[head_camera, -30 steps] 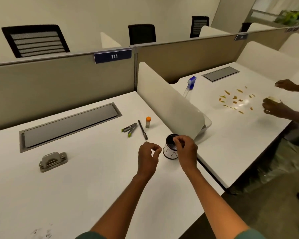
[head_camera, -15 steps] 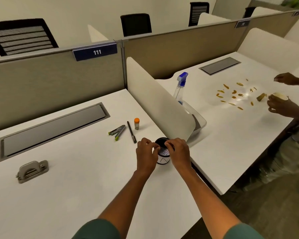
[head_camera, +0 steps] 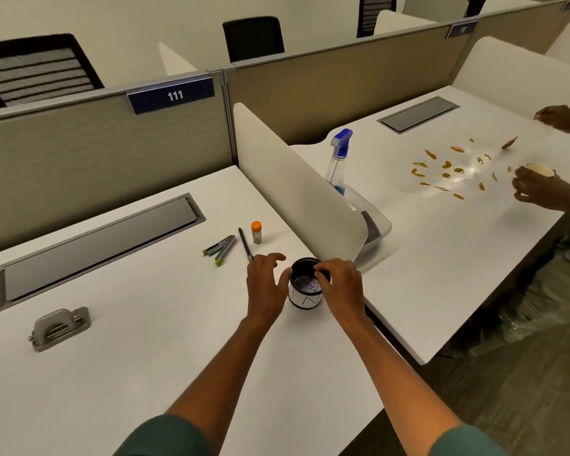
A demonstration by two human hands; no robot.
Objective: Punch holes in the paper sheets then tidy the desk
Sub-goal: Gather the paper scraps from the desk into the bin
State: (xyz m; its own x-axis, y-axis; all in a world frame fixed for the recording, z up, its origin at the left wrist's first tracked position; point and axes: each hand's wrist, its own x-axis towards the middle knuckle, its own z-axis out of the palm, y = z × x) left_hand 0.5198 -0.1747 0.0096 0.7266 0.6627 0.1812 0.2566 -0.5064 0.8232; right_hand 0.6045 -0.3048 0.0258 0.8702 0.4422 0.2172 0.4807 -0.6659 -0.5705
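Since half a second ago my left hand has drawn back from the rim of the small round black pot with a white band, and its fingers have spread. From my head camera, that hand now sits just to the left of the pot with the fingers loosely fanned and holding nothing, the thumb touching or nearly touching the pot's left wall; I cannot tell which. My right hand lies on the pot's right side, fingertips curled over the far right edge of the rim and gripping it. The pot stands upright on the white desk, close to its right edge and beside the curved white divider panel. Its inside is dark, with pale scraps lying at the bottom, and thin dark lines run across the white band. Beyond my left hand lie a slim black pen, a grey stapler with green tips and a little vial with an orange cap. A grey metal hole punch rests well to the left, near a long grey cable hatch. On the neighbouring desk stand a clear spray bottle with a blue nozzle and scattered orange-brown bits, near another person's hands.
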